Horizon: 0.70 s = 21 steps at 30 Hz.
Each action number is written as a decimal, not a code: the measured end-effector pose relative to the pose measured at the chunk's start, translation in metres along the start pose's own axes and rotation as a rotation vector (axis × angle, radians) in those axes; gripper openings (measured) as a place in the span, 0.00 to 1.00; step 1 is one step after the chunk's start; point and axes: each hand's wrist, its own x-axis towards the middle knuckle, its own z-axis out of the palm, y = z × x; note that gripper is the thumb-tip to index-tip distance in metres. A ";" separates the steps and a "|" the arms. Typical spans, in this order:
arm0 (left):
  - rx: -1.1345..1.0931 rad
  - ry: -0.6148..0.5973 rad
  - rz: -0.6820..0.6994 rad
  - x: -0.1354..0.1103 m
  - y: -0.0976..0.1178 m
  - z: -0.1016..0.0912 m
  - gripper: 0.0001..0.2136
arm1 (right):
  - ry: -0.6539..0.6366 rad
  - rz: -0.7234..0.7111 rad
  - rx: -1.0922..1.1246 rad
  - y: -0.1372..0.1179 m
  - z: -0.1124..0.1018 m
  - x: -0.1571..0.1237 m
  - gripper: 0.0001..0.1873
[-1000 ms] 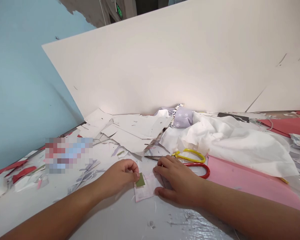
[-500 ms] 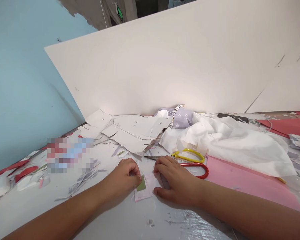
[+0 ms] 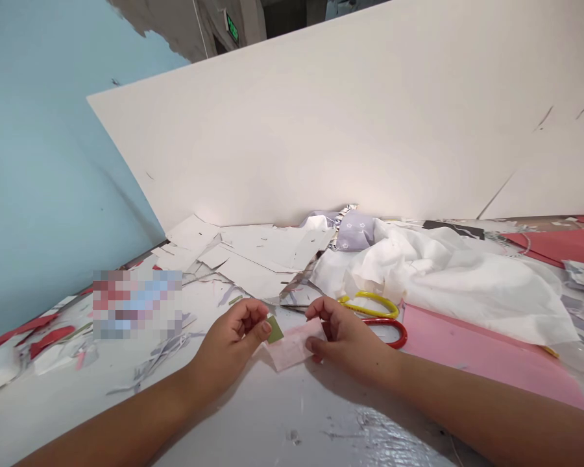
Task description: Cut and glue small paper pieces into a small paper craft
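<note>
Between thumb and fingers, my left hand (image 3: 238,337) pinches a small green square (image 3: 275,330), which lies against the left end of a pale pink piece (image 3: 292,349). The pale piece looks like thin fabric or paper; I cannot tell which. My right hand (image 3: 339,337) grips its right end with thumb and fingers. Both hands hold it slightly above the white table. Just beyond my right hand lies a pair of scissors with a yellow handle loop (image 3: 374,303) and a red handle loop (image 3: 392,332), its blades partly hidden.
White cardboard sheets (image 3: 253,253) and crumpled white fabric (image 3: 448,272) lie at the back below a white panel (image 3: 321,130). A pink sheet (image 3: 481,357) is under my right forearm's far side. Grey scraps (image 3: 160,353) and red scraps (image 3: 51,337) are on the left.
The pale pink piece has come up off the table, tilted, with the green square. My right hand has gone from resting on it to pinching its right end.
</note>
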 end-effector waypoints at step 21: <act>0.194 0.167 0.504 -0.011 0.002 -0.008 0.04 | 0.110 0.075 0.314 -0.005 0.002 0.004 0.11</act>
